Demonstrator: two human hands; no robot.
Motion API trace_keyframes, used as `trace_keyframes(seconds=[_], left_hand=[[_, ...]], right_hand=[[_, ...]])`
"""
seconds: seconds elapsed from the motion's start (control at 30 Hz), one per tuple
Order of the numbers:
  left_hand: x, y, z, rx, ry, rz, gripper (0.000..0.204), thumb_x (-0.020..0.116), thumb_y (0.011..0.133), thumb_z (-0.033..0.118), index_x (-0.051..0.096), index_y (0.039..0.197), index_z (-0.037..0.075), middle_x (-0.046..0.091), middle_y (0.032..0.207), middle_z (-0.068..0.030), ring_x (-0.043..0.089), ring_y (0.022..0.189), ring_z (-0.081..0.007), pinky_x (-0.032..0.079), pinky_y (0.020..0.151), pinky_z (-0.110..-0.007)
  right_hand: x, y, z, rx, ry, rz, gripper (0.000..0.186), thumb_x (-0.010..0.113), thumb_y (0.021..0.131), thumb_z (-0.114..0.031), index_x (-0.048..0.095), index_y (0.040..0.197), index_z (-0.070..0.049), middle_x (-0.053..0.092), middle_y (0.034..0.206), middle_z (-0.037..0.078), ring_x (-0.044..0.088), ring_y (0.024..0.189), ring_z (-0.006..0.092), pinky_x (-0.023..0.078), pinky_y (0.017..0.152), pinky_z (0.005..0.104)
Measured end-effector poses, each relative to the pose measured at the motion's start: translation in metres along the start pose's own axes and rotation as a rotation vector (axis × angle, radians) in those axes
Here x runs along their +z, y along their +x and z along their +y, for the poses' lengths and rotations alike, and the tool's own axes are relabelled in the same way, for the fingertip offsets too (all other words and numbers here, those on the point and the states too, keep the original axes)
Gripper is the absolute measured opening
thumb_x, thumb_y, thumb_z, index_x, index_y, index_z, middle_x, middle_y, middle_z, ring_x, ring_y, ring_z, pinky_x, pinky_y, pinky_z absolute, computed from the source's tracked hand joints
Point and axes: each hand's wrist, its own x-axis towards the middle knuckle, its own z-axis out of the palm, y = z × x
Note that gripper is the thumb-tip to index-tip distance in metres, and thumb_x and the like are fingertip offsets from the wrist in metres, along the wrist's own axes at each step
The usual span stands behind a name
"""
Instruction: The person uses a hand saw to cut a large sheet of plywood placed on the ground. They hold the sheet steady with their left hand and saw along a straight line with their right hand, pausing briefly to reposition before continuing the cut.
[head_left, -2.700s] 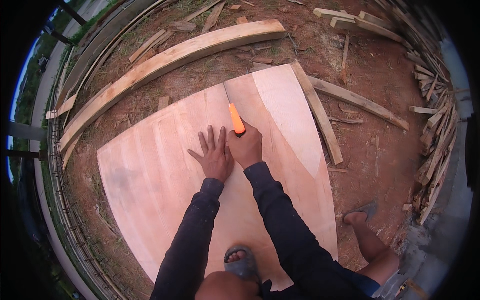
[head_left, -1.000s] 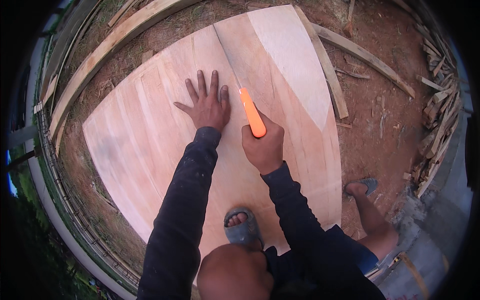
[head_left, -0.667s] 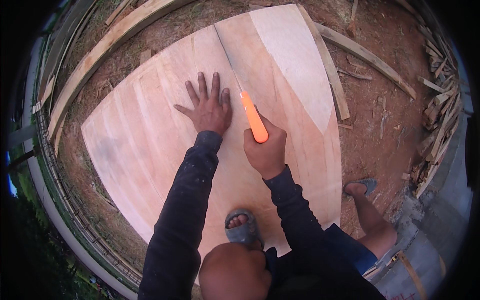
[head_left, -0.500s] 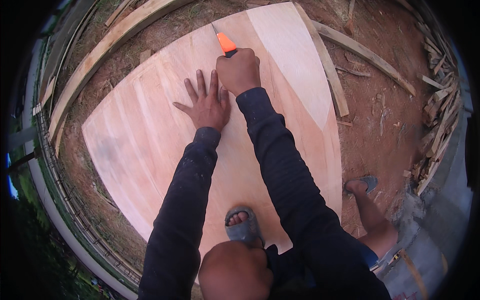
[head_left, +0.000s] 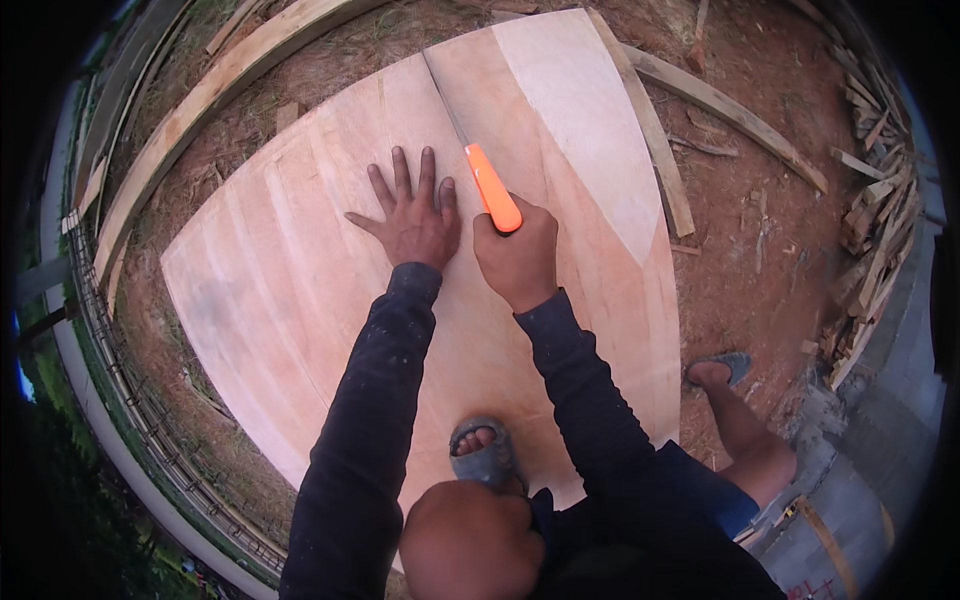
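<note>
A broad sheet of plywood lies under both hands, its edges bowed by the lens. My left hand presses flat on it with fingers spread, holding nothing. To its right, my right hand is closed round the orange handle of a handsaw. The narrow dark blade runs away from me to the sheet's far edge, along a thin line there. My fingers hide the handle's lower end. My sandaled foot rests on the sheet near me.
Long timber beams lie beyond the sheet on the left, and another timber at the far right. Scrap wood is piled at the right, beside grey concrete. My other foot stands on reddish soil.
My right hand has pulled the handsaw back toward me and slightly right, baring more of its blade. My left hand stays in nearly the same place on the plywood.
</note>
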Motion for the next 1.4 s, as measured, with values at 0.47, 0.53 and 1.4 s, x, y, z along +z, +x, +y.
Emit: trace_keyframes(seconds=[0.47, 0.53, 1.4], left_hand=[[0.000, 0.003, 0.004, -0.021, -0.011, -0.005, 0.051, 0.033, 0.104, 0.051, 0.036, 0.153, 0.036, 0.023, 0.165, 0.0002, 0.011, 0.154, -0.0339, 0.003, 0.103, -0.086], [0.001, 0.003, 0.003, -0.020, -0.011, 0.006, 0.051, 0.033, 0.104, 0.051, 0.036, 0.153, 0.037, 0.023, 0.165, 0.0002, 0.011, 0.154, -0.0339, 0.003, 0.103, -0.086], [0.001, 0.003, 0.015, 0.062, -0.011, 0.019, 0.053, 0.035, 0.104, 0.051, 0.035, 0.154, 0.035, 0.024, 0.165, -0.0023, 0.013, 0.153, -0.0365, 0.004, 0.103, -0.085]], right_hand=[[-0.071, -0.182, 0.006, -0.023, -0.085, 0.049, 0.035, 0.056, 0.082, 0.008, 0.066, 0.115, 0.011, 0.056, 0.067, 0.006, 0.054, 0.060, 0.0071, 0.045, 0.055, 0.0248], [-0.059, -0.154, 0.020, -0.027, -0.056, -0.008, 0.050, 0.058, 0.078, 0.008, 0.060, 0.128, 0.009, 0.067, 0.083, 0.014, 0.061, 0.061, 0.0106, 0.050, 0.059, 0.0256], [0.016, 0.064, -0.004, 0.048, -0.102, 0.023, 0.019, 0.066, 0.085, -0.012, 0.068, 0.092, 0.005, 0.068, 0.078, 0.025, 0.069, 0.074, 0.0399, 0.053, 0.066, 0.0447]])
